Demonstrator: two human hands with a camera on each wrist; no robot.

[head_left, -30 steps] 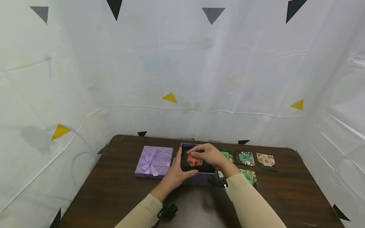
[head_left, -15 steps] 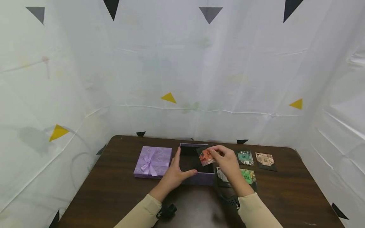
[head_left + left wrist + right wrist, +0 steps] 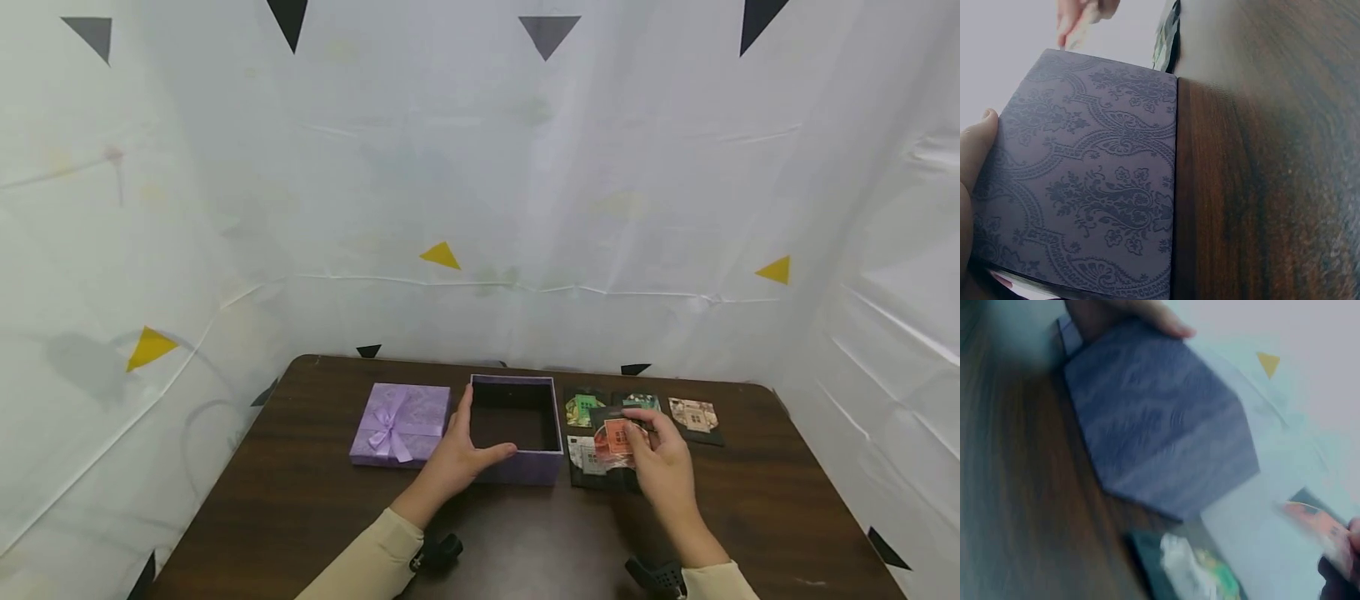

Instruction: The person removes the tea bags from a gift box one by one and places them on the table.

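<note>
An open purple box [image 3: 519,468] with a dark, bare inside stands on the table. My left hand [image 3: 448,467] rests against its near left corner, fingers straight along the left wall and thumb at the front rim. The left wrist view shows the thumb at the edge of the patterned wall [image 3: 1097,175]. Between thumb and fingers, my right hand [image 3: 666,467] pinches a flat square black packet [image 3: 613,442] with an orange house picture. It overlaps a grey-and-white packet [image 3: 582,454] below it. In the right wrist view the orange packet [image 3: 1316,522] is blurred.
A purple lid [image 3: 420,417] with a ribbon bow lies left of the box. Right of the box lie a green packet [image 3: 582,408], a partly covered teal one [image 3: 642,402] and a pale one [image 3: 696,415]. White curtains surround the brown table [image 3: 300,500].
My right hand has lifted the orange packet out of the box and carried it right, over the other packets. The left hand has stayed at the box corner.
</note>
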